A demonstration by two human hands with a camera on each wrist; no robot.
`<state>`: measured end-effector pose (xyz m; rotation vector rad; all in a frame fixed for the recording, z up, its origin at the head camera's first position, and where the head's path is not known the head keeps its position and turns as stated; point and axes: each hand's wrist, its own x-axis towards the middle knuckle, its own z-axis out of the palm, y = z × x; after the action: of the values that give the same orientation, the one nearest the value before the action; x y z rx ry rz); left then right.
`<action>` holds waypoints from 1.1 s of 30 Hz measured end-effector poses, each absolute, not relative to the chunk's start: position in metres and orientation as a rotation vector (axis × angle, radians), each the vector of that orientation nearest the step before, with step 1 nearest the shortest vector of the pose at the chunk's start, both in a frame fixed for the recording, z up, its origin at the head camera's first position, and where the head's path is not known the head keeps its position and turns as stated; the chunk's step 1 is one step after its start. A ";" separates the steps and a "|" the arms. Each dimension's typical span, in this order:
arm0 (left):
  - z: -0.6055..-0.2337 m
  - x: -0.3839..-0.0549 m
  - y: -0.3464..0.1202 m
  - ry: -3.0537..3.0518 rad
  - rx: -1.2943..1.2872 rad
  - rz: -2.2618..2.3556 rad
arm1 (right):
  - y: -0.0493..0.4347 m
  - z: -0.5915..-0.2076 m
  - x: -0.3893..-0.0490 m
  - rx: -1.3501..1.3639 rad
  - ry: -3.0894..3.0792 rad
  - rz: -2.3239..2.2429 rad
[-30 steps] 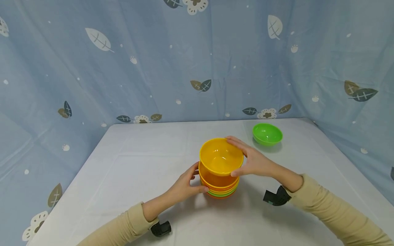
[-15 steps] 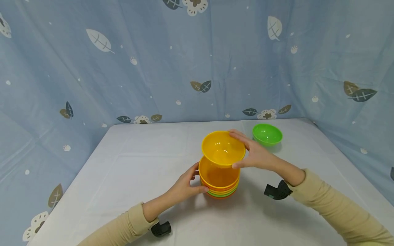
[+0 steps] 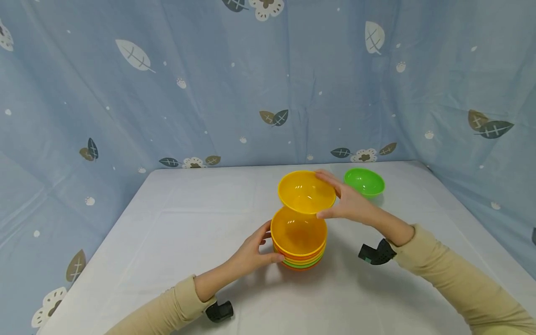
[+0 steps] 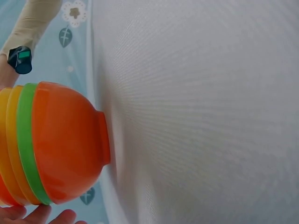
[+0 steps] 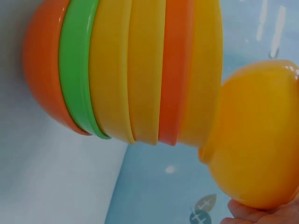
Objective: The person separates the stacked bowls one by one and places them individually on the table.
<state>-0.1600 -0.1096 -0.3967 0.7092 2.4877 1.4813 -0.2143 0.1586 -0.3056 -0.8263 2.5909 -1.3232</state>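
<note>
A stack of nested bowls in orange, green and yellow stands on the white table, a yellow bowl topmost in it. Around its left side my left hand curls, thumb in front and fingers behind; in the left wrist view fingertips touch the bowls near the green bowl. My right hand pinches the right rim of a separate yellow bowl, held raised above the back of the stack. In the right wrist view this yellow bowl hangs tilted past the stack's top rim, its foot close to that rim.
A green bowl sits alone at the table's back right, behind the right hand. The white-clothed table ends at a blue patterned curtain at the back and sides.
My right hand has lifted the yellow bowl up and back, slightly rightward, off the stack, exposing more of the stack's inside. The left hand and the stack have stayed in place.
</note>
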 end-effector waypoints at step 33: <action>-0.398 -0.159 -0.108 2.500 0.712 1.487 | 0.162 -0.314 -0.244 -0.576 2.654 -1.403</action>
<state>-0.1595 -0.1084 -0.3979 0.7116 2.5005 1.4866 -0.2436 0.1615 -0.3139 -0.5765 2.6543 -1.4025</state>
